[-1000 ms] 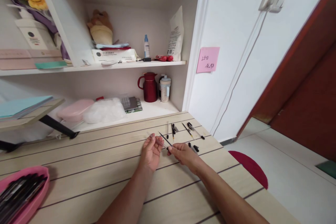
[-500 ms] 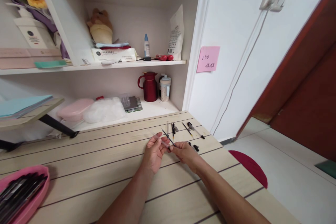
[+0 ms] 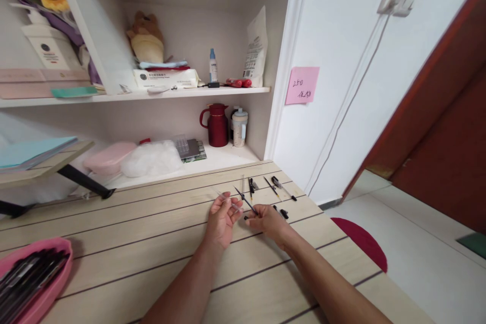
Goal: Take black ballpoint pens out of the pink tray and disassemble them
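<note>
From my end, the pale slatted desk (image 3: 114, 243) fills the lower half of the head view, and both bare forearms reach out over it toward its far right corner. Behind it stands a white shelf unit (image 3: 170, 93), with a red jug (image 3: 217, 125) and a speckled cup (image 3: 239, 129) side by side on the lower board. A pink tray (image 3: 56, 273) full of dark pens sits at the desk's near left edge, well apart from the hands. The left hand (image 3: 220, 217) lies palm up, and its grip is closed at the fingertips around a clear pen barrel (image 3: 227, 199), which slants away to the left just above the desk. The right hand (image 3: 269, 218) is just beside it. Its grip pinches the near end of a thin black refill (image 3: 245, 201), and the far tip of that refill angles up and left toward the barrel. I cannot tell whether the two parts touch. A scatter of loose pen parts (image 3: 279, 187) lies on the desk just beyond the right hand, near the corner.
</note>
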